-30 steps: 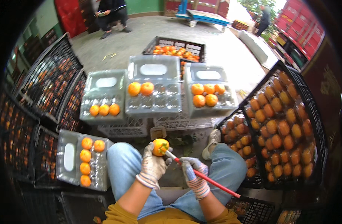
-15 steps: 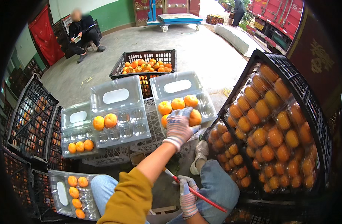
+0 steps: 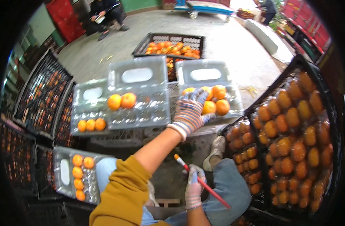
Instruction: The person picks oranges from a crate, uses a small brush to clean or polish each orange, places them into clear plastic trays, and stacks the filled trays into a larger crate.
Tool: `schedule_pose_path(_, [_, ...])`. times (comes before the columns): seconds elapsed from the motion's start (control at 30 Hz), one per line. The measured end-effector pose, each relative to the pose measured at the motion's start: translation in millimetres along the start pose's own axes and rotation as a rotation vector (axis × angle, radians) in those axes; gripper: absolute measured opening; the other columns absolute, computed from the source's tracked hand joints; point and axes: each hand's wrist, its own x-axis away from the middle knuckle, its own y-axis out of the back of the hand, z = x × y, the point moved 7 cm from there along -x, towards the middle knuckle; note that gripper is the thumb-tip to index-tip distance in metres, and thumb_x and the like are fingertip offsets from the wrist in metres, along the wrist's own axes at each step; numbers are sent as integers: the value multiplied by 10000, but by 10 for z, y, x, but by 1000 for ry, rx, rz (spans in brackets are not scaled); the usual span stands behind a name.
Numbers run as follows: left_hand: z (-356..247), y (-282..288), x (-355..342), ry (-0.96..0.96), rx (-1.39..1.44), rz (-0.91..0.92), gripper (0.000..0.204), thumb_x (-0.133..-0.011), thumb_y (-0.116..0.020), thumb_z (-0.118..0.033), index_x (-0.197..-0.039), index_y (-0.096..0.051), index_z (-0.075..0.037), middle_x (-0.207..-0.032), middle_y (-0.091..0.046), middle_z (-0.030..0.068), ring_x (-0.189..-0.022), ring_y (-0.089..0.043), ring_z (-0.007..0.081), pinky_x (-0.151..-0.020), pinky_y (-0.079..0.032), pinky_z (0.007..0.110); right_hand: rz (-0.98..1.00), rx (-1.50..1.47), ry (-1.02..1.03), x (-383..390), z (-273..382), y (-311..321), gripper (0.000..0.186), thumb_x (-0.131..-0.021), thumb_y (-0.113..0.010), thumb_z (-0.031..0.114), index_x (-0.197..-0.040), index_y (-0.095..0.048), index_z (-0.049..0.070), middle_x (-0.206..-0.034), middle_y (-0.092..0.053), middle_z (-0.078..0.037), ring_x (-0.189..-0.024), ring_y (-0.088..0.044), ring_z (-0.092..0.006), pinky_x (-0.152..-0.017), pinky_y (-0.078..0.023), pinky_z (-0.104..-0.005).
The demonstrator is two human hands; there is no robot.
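Observation:
My left hand (image 3: 190,112), in a striped glove with a grey palm, reaches over the left side of a clear plastic fruit tray (image 3: 232,104). Its fingers are spread and its thumb stands apart, beside a round orange fruit (image 3: 209,108). Whether the palm touches fruit is hidden. More fruits, one of them a back-row fruit (image 3: 219,92), sit in the tray's hollows; its lid (image 3: 205,75) stands raised behind. Low between my knees, my gloved right hand (image 3: 195,184) is closed around a slim red stick (image 3: 214,193) with a pale, brush-like tip pointing up and left.
Left of that stand two open trays, a larger one (image 3: 151,116) and a smaller one (image 3: 82,113), each partly filled. Another tray (image 3: 68,190) lies by my left knee. Black crates (image 3: 310,73) of packed fruit flank me; a loose-fruit crate (image 3: 168,36) stands ahead. A person (image 3: 104,15) sits far back.
My view has shifted, so the scene sits differently. My left hand has slid left across the tray, uncovering a front-row fruit. The red stick stays in my right hand.

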Motion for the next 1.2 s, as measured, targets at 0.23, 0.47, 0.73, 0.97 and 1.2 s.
schedule_pose_path(0.23, [1273, 2036, 2048, 484, 364, -409, 402, -720, -657, -138, -1084, -548, -6, -1024, -575, 108, -909, -549, 173, -806, -432, 291, 83, 67, -190, -454, -965, -541, 186, -813, -616, 227, -867, -549, 63, -642, -546, -8, -519, -490, -69, -467, -406, -200])
schedule_pose_path(0.47, [1615, 3551, 6170, 1206, 85, -890, 488, -793, -598, -49, -1241, -407, -11, -1102, -508, 86, -910, -505, 137, -800, -432, 249, 376, 38, -225, -693, -1887, -1167, 168, -790, -647, 178, -911, -580, 82, -748, -542, 16, -653, -469, -79, -596, -416, -220])
schedule_pose_path(0.73, [211, 3578, 8389, 1901, -576, -396, 361, -766, -610, -155, -1082, -529, 0, -997, -602, 151, -939, -560, 276, -837, -421, 339, 435, 557, 116, -677, -1705, -1259, 400, -805, -628, 201, -1134, -536, -8, -1118, -555, -84, -925, -503, -182, -843, -419, -289])
schedule_pose_path(0.97, [166, 2740, 8634, 2328, -86, 398, 500, -807, -556, -272, -1252, -421, -89, -1270, -451, 129, -1154, -440, 277, -941, -373, 374, 505, 652, 13, -660, -1643, -1274, 390, -889, -477, 229, -1206, -442, 5, -941, -633, -109, -769, -614, -205, -712, -490, -246])
schedule_pose_path(1.2, [357, 2024, 9206, 2296, -24, 923, 446, -833, -542, -270, -1207, -422, -58, -1161, -520, 137, -1043, -523, 261, -825, -451, 370, -279, 2228, 2172, -911, -1550, -806, 701, -753, -327, -63, -1380, -24, 24, -537, -387, 76, -425, -394, -31, -363, -323, -208])
